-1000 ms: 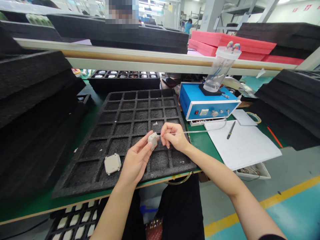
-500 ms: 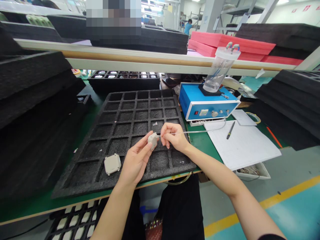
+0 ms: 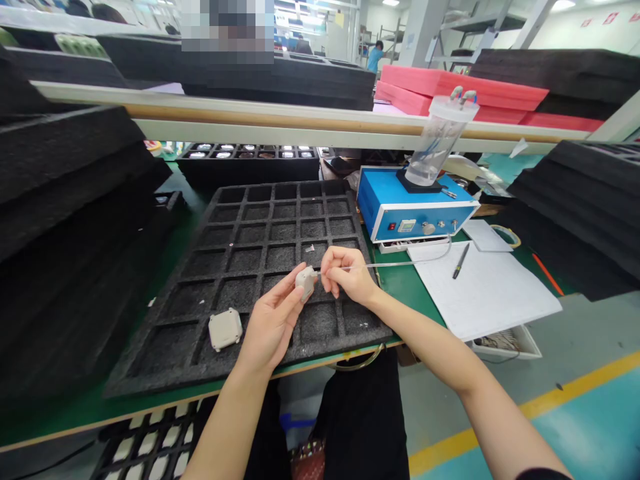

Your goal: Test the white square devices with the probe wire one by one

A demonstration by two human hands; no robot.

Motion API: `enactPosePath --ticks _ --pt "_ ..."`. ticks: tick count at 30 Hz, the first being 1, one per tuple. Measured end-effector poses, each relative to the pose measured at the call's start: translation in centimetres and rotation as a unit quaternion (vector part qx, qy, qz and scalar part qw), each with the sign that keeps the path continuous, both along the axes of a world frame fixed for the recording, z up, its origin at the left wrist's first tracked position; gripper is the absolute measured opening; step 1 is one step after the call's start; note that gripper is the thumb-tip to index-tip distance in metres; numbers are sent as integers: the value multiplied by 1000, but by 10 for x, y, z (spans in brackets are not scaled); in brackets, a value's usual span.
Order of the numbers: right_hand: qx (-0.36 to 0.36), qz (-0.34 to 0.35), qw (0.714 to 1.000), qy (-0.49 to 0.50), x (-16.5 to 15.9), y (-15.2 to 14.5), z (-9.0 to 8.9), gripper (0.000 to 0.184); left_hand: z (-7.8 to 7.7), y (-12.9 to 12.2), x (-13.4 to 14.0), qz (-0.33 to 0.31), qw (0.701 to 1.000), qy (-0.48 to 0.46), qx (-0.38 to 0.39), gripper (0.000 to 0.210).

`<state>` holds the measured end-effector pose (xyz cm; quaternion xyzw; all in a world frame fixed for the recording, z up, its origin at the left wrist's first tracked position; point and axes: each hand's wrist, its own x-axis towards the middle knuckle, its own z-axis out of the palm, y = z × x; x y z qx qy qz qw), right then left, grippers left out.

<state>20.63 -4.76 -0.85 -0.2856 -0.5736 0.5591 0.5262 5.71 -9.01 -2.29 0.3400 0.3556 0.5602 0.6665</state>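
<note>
Between the thumb and fingers of my left hand (image 3: 274, 319) is a small beige square case (image 3: 305, 283), held tilted on edge above the tray. My right hand (image 3: 350, 273) pinches the end of a thin clear tube (image 3: 395, 265), its tip at the right side of the case; I cannot tell whether it touches. The tube runs right to a blue machine (image 3: 400, 228). A second beige case (image 3: 225, 329) lies flat at the front left of the black foam tray (image 3: 197, 283), left of my left hand.
A clear cylinder (image 3: 435, 150) stands on the machine. Right of it lie white papers (image 3: 487, 293) with a black pen (image 3: 461, 261). Black foam stacks (image 3: 65, 253) rise at the left, more at the right. A shelf rail (image 3: 300, 127) crosses behind; a person is beyond it.
Both hands, the case and the tube stay practically where they were. The whole view has shifted only very slightly.
</note>
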Motion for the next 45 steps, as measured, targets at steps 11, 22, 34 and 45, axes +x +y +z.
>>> enactPosePath --ticks 11,22,34,45 --pt "2 -3 1000 -6 -1 0 0 4 -1 0 0 0 1000 5 -1 38" --pt "2 1 1000 -16 0 0 1 5 0 0 0 4 1000 10 -2 40" --pt "8 1 1000 -19 0 0 0 4 0 0 0 3 1000 5 0 37" --pt "14 -6 1000 -23 1 -2 1 2 -1 0 1 2 1000 -3 8 37"
